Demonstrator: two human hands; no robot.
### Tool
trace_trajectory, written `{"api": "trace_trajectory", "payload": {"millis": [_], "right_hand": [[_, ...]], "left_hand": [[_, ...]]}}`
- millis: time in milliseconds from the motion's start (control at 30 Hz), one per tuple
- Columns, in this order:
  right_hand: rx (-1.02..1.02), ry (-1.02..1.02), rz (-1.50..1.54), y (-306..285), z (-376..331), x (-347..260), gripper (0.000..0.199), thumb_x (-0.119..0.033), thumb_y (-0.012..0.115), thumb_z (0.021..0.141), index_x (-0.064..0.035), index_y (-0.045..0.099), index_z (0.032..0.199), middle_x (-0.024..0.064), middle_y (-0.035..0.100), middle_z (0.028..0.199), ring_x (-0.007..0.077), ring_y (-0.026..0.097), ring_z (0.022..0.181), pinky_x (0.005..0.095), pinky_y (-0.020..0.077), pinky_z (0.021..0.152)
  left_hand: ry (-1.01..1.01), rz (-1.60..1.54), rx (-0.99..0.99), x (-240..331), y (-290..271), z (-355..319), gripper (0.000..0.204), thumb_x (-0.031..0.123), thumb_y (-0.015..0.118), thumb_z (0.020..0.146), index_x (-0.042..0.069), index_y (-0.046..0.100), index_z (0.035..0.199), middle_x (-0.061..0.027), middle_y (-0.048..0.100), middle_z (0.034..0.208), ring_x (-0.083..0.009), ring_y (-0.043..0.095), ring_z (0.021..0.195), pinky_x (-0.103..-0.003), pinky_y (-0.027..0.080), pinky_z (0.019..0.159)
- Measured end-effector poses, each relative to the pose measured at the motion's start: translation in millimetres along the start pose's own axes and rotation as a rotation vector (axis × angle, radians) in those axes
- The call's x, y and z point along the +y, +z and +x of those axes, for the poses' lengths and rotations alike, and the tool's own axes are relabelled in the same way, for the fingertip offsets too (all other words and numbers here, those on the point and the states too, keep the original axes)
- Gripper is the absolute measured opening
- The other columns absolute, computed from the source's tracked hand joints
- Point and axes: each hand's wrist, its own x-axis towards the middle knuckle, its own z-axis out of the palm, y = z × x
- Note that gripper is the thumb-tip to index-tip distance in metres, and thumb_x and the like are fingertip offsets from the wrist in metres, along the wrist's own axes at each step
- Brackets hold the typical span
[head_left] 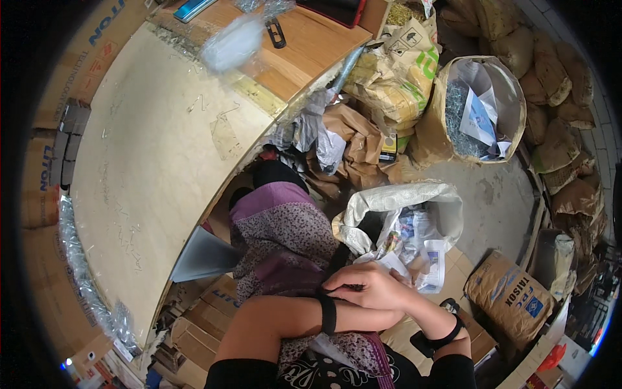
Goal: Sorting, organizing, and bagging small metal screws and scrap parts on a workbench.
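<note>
My left forearm lies bent across my lap, with a black strap (pixel 328 314) around it. My right hand (pixel 366 285) is closed at the upper side of that strap, its thumb and fingers pinching the dark band. My left hand is mostly hidden behind my right wrist; a blurred patch of skin shows beyond it, and its fingers cannot be made out. Another black band (pixel 448 334) with a small dark device circles my right forearm. Beneath my arms is a purple patterned apron (pixel 282 217). Just beyond my hands stands an open white woven sack (pixel 402 194) containing printed plastic and paper.
A pale wooden table (pixel 162 123) fills the left, with a clear plastic bag (pixel 233 45) and a black clip (pixel 275 34) at its far end. Crumpled brown paper (pixel 353 136) and an open paper sack (pixel 447 129) lie ahead. Filled sacks (pixel 544 71) line the right.
</note>
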Motion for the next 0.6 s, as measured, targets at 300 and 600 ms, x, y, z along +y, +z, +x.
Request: {"api": "trace_trajectory", "payload": {"millis": [300,600], "right_hand": [[-0.070,-0.067,0.010,-2,-6,-5,0.018,-0.003,0.063,0.081,0.0009,0.067,0.098,0.0161,0.064,0.109,0.0308,0.064,0.096,0.0377,0.0516,0.080],[-0.209,-0.167,0.073,-8,-17,6,0.034,-0.003,0.055,0.087,-0.0016,0.059,0.121,0.0161,0.054,0.130,0.0315,0.056,0.115,0.0391,0.0454,0.095]], "left_hand": [[0.034,-0.055,0.021,-9,2,-1,0.023,0.013,0.048,0.084,-0.002,0.059,0.097,-0.0304,0.062,0.091,-0.0455,0.062,0.084,-0.054,0.048,0.073],[0.081,-0.139,0.016,-40,-8,0,0.021,0.010,0.047,0.085,-0.001,0.059,0.099,-0.0285,0.063,0.091,-0.0432,0.063,0.084,-0.052,0.049,0.073]]}}
